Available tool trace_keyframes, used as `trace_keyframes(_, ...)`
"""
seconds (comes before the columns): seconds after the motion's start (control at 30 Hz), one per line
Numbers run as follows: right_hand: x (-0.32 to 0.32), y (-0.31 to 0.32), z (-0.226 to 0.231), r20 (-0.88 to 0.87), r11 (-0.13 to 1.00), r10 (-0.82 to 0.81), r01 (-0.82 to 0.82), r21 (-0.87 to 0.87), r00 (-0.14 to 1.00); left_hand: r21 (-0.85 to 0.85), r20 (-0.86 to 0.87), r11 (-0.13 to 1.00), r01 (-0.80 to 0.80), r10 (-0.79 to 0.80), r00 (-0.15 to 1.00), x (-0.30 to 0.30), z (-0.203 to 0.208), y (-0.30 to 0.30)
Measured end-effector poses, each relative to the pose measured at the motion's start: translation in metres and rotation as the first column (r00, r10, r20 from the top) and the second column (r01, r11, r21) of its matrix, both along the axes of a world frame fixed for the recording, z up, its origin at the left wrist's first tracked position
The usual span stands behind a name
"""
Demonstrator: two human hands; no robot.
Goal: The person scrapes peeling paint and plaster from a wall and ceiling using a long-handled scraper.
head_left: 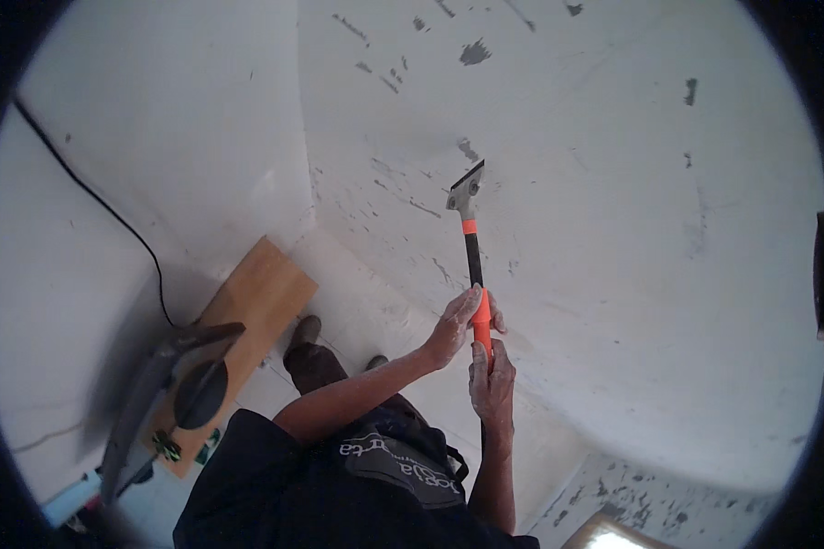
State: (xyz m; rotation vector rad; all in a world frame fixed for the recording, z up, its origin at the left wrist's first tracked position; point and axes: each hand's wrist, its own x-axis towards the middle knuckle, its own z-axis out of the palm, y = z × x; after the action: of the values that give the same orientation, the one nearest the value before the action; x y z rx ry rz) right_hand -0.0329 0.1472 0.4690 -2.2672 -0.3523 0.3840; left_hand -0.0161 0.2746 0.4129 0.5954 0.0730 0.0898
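A long-handled scraper (473, 261) with an orange and black shaft and a metal blade head rises in front of me. Its blade end is at the white wall (595, 229), which is marked with grey scraped patches; whether the edge touches it I cannot tell. My left hand (452, 325), closed round the orange part of the shaft, is the higher of the two. Lower down the handle, my right hand (493, 380) also grips it. Pale dust covers both hands.
To the left stands a narrow wooden-topped table (256, 284) holding a dark framed object (142, 403) with an oval base. A black cable (101, 201) runs down the left wall to it. At the lower right edge, a bright panel (609, 538) shows beside a patchy grey surface (645, 499).
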Motion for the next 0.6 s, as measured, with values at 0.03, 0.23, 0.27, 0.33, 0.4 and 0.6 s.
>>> trace_keyframes(0.03,0.005,-0.003,0.002,0.003,0.999,0.046,-0.046,-0.009,0.999,-0.025,0.012,0.995,-0.096,0.097,0.995,0.004,-0.001,-0.006)
trace_keyframes(0.23,0.033,-0.026,-0.004,-0.371,0.993,0.081,-0.042,0.110,0.925,-0.100,-0.081,0.967,-0.235,0.228,0.970,0.019,-0.016,-0.045)
trace_keyframes(0.27,0.038,-0.027,-0.009,-0.345,0.980,0.115,-0.048,0.195,0.932,-0.129,-0.098,0.958,-0.256,0.245,0.965,0.024,-0.019,-0.049)
trace_keyframes(0.33,0.045,-0.029,-0.020,-0.322,0.962,0.144,-0.055,0.269,0.936,-0.154,-0.141,0.949,-0.274,0.254,0.957,0.034,-0.023,-0.054)
trace_keyframes(0.4,0.050,-0.031,-0.027,-0.039,0.985,0.164,-0.161,0.062,0.986,-0.179,-0.148,0.942,-0.284,0.259,0.954,0.042,-0.025,-0.057)
trace_keyframes(0.6,0.053,-0.035,-0.040,0.098,0.987,0.157,-0.152,-0.058,0.983,-0.085,-0.188,0.957,-0.279,0.259,0.947,0.048,-0.024,-0.052)
